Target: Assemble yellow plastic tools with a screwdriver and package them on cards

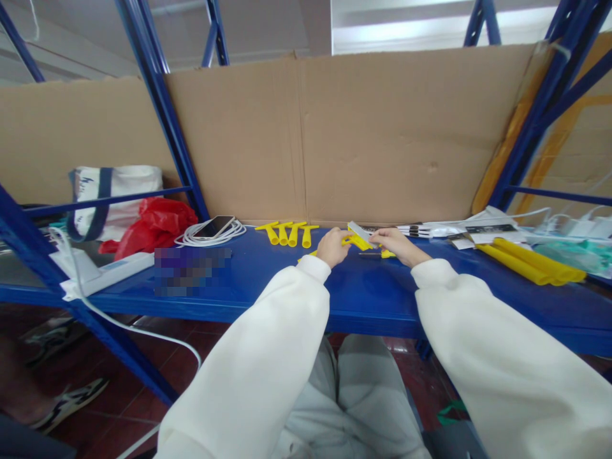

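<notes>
My left hand (pixel 333 247) is closed on a yellow T-shaped plastic piece (pixel 358 242). Along its top edge lies a flat grey strip (pixel 359 231), and the closed fingers of my right hand (pixel 396 245) pinch that strip's right end. Both hands are just over the blue shelf top. Under my right hand rests a small tool with a thin shaft and a yellow end (pixel 387 254), perhaps a screwdriver. To the left, several like yellow T-shaped pieces (pixel 283 234) lie in a row with their round stems toward me. Another yellow bit is partly hidden behind my left wrist.
Yellow tubes (pixel 530 262) lie at right beside flat packets (pixel 492 226) and white cables. At left are a phone (pixel 216 226) on a coiled white cable, a red bag (pixel 162 220) and a white box (pixel 108 274). A cardboard wall (pixel 382 140) stands behind.
</notes>
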Motion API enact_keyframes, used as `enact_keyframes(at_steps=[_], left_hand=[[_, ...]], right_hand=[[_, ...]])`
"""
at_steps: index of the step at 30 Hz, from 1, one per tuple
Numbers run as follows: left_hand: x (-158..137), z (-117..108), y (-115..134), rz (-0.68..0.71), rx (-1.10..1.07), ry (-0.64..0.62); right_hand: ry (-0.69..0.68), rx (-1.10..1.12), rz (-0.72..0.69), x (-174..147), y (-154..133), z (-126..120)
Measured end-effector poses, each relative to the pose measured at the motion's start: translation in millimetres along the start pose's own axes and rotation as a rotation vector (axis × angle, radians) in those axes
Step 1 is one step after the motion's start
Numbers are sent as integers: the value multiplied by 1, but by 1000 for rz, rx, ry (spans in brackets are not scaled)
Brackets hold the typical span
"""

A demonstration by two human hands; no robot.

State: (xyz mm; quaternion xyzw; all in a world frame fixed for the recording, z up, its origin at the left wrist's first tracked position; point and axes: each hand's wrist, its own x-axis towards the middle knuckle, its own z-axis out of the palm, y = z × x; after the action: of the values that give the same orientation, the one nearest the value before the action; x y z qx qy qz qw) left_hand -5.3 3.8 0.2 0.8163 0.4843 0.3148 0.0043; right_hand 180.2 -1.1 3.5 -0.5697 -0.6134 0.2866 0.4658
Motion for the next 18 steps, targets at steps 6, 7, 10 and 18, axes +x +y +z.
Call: enact_keyframes(at_steps=[6, 7, 10, 18], left_hand=[[-2, -1, 1, 3, 20, 14], [-2, -1, 1, 5, 20, 15], [-2, -1, 1, 15, 12, 16], [-1, 0, 1, 66, 5, -1]], right_hand=[[-76, 107, 57, 1, 6, 1], [-93, 143, 58, 1, 6, 1], [-126, 223, 58, 0, 6, 0], [-178, 238, 99, -2, 5, 1]])
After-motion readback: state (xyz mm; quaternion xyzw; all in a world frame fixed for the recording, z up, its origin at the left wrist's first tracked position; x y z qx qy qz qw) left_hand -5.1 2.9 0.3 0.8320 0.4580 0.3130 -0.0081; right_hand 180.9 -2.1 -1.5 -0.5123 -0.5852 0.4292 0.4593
